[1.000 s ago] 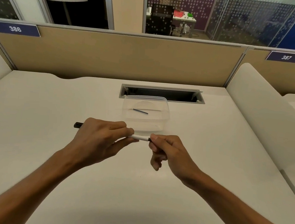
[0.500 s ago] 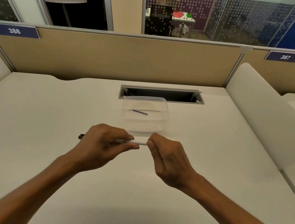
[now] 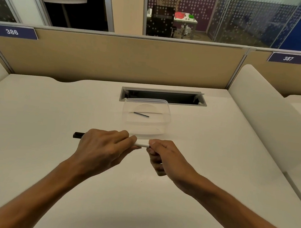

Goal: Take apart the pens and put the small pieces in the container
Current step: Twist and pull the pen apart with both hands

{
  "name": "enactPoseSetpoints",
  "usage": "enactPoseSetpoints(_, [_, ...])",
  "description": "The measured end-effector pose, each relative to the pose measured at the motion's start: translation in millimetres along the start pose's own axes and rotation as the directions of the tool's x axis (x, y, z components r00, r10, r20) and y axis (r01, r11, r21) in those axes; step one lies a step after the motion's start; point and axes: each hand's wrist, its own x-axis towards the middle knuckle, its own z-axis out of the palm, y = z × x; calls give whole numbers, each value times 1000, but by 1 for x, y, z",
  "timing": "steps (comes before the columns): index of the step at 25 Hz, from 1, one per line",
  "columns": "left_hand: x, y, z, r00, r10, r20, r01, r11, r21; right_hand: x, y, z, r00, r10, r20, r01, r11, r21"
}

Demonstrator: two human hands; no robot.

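We held the white-barrelled pen with a black cap (image 3: 140, 144) level, left hand (image 3: 101, 148) clenched round its barrel, right hand (image 3: 166, 156) pinching its tip to pull, just before the clear plastic container (image 3: 163, 127) holding one thin dark refill (image 3: 141, 114).

A white desk (image 3: 36, 122) is bounded beyond the grip by a tan partition (image 3: 125, 60) with number plates 386 (image 3: 12, 32) and 387 (image 3: 287, 58). A cable slot (image 3: 163, 96) is set just beyond it. Dotted glass walls (image 3: 245, 20) are seen behind.
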Motion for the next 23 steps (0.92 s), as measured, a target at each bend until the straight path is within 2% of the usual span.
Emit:
enactPoseSetpoints(2, [-1,-2,1,1000,0,7,0,999,-52,0,1,-1,1000,8,5,-8,1000,-12])
enactPoseSetpoints(3, [-2,-3,1,1000,-9,16,10,996,-93,0,2,-1,999,-34,-14,33,998,-59])
enactPoseSetpoints(4, [-2,-4,1,999,-25,23,28,990,-136,0,4,-2,990,-130,-54,119,978,-171])
enactPoseSetpoints(5, [-1,-5,0,998,-49,28,53,982,-180,-1,6,-2,958,-274,-84,229,908,-351])
enactPoseSetpoints(7, [0,-7,-2,993,-111,37,116,953,-278,-1,7,-4,834,-552,-27,368,591,-718])
enactPoseSetpoints(9, [2,-9,-5,985,-164,56,172,909,-381,-2,5,-8,727,-678,112,422,312,-851])
enactPoseSetpoints(10, [2,-10,-7,983,-170,64,181,892,-414,-1,5,-10,697,-698,164,444,240,-863])
enactPoseSetpoints(11, [2,-10,-8,984,-162,69,176,885,-430,0,5,-12,687,-701,192,469,225,-854])
enactPoseSetpoints(12, [1,-10,-9,987,-146,73,163,888,-430,1,5,-13,694,-691,200,496,258,-829])
enactPoseSetpoints(14, [1,-10,-11,992,-106,65,123,913,-389,2,6,-12,742,-649,169,520,397,-757])
enactPoseSetpoints(16, [0,-9,-12,997,-71,40,79,954,-289,2,8,-7,820,-564,96,493,612,-618])
enactPoseSetpoints(18, [-1,-10,-11,999,-33,25,37,988,-153,4,7,-7,935,-350,57,351,889,-295])
enactPoseSetpoints(19, [-3,-10,-9,1000,-11,25,13,995,-98,5,4,-9,975,-198,98,209,971,-118])
enactPoseSetpoints(21, [-5,-9,-7,999,22,37,-20,998,-54,6,-1,-14,975,42,216,-60,995,76])
enactPoseSetpoints(22, [-5,-10,-7,999,22,48,-19,998,-65,5,0,-14,971,81,225,-102,991,83])
enactPoseSetpoints(23, [-4,-10,-7,998,8,59,-2,996,-93,5,1,-13,979,59,194,-69,997,47])
